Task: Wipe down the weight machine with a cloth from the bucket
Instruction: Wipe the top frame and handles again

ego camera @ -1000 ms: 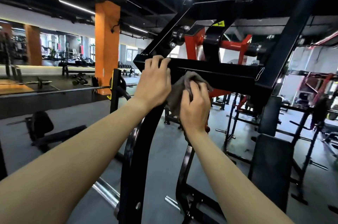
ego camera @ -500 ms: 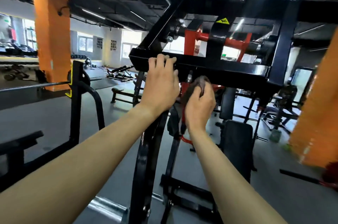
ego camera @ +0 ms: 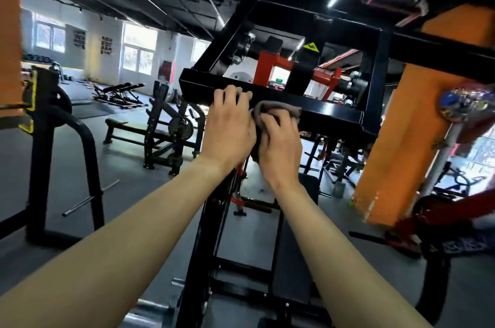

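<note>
**Cloth climbs onto the crossbar**

Since half a second ago the right hand (ego camera: 281, 145) has brought the cloth (ego camera: 277, 109) up from the lower edge of the crossbar (ego camera: 332, 114) onto its front face. It now lies against the left hand (ego camera: 227, 126). The view has swung as well, so an orange pillar (ego camera: 417, 126) now fills the right side.

The right hand's fingers are curled round the grey-brown cloth, bunching it and pressing it to the bar. Part of the cloth hangs down between the two hands. The left hand's fingers are bent over the top edge of the crossbar and grip it just left of the cloth.

The crossbar is the near side of the black square frame at the top of the machine (ego camera: 373, 73). Red parts (ego camera: 263, 67) sit inside that frame. A yellow triangular warning sticker (ego camera: 311, 47) on a black piece there bears a black mark too small to read. Two posters (ego camera: 79, 38) on the far white wall carry dark lines of writing, too blurred to make out.

A black seat pad (ego camera: 294, 247) lies below the forearms.
</note>
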`<move>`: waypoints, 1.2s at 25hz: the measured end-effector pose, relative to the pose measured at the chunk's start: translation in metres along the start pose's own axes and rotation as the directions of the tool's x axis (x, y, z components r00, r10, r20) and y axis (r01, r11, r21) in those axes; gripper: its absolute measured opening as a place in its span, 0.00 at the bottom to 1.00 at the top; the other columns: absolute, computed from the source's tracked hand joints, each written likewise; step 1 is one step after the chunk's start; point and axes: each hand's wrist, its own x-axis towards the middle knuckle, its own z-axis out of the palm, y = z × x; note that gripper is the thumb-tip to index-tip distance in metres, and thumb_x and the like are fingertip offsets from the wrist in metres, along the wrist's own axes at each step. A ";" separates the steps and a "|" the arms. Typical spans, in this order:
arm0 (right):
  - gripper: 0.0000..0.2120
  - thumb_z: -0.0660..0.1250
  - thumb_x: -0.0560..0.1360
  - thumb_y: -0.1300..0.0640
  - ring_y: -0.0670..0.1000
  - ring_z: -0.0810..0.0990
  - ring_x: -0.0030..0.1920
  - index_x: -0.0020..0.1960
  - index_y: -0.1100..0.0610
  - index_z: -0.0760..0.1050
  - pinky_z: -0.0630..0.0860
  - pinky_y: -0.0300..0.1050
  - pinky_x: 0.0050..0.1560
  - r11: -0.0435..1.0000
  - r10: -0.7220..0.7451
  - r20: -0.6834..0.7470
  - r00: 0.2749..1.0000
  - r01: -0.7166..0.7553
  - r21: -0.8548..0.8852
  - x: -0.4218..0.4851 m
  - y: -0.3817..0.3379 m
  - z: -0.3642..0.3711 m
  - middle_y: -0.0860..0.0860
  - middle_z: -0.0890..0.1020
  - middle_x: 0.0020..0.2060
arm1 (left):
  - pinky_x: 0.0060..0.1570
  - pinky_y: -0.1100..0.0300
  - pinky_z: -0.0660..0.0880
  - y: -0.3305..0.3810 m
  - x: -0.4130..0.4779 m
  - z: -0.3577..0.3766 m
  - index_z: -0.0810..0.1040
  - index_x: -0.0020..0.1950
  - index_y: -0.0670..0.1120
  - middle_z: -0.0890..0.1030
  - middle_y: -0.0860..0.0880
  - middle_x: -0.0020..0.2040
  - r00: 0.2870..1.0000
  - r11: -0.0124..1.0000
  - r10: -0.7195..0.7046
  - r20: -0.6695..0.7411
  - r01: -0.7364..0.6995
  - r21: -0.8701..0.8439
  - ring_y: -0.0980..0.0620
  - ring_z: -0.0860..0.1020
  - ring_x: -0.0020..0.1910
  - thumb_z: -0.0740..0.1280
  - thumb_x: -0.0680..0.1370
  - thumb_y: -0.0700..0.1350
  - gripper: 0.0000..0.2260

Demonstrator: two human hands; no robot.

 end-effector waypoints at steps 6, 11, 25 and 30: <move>0.07 0.63 0.81 0.63 0.49 0.75 0.56 0.53 0.61 0.81 0.79 0.54 0.53 0.973 0.196 -0.093 0.976 -0.181 0.146 -0.005 0.001 0.012 0.53 0.78 0.55 | 0.64 0.51 0.71 0.001 -0.004 0.002 0.75 0.67 0.42 0.74 0.43 0.64 0.999 0.995 -0.022 -0.028 0.019 -0.096 0.45 0.70 0.62 0.61 0.82 0.45 0.16; 0.07 0.64 0.82 0.62 0.47 0.75 0.57 0.54 0.61 0.81 0.79 0.44 0.52 0.987 0.079 -0.003 0.997 -0.078 0.137 -0.009 0.000 0.006 0.51 0.75 0.58 | 0.65 0.50 0.71 0.002 -0.003 0.005 0.75 0.67 0.41 0.74 0.42 0.64 0.999 0.990 -0.019 -0.051 0.012 -0.144 0.43 0.70 0.63 0.62 0.82 0.44 0.15; 0.10 0.63 0.80 0.65 0.48 0.80 0.52 0.51 0.58 0.82 0.76 0.42 0.53 0.712 0.566 -0.009 0.825 -0.483 0.509 0.004 -0.034 -0.023 0.50 0.81 0.52 | 0.68 0.58 0.67 -0.005 -0.009 0.001 0.75 0.66 0.44 0.73 0.46 0.66 0.992 0.901 -0.119 -0.033 0.094 -0.424 0.49 0.68 0.69 0.60 0.83 0.39 0.13; 0.12 0.63 0.80 0.63 0.55 0.75 0.60 0.60 0.61 0.81 0.72 0.49 0.66 0.967 -0.249 0.033 0.968 0.246 0.059 0.031 -0.058 -0.010 0.55 0.80 0.56 | 0.56 0.53 0.71 -0.022 -0.019 -0.014 0.71 0.59 0.40 0.71 0.43 0.59 0.940 0.845 -0.331 -0.081 0.258 -0.468 0.46 0.72 0.56 0.62 0.75 0.34 0.14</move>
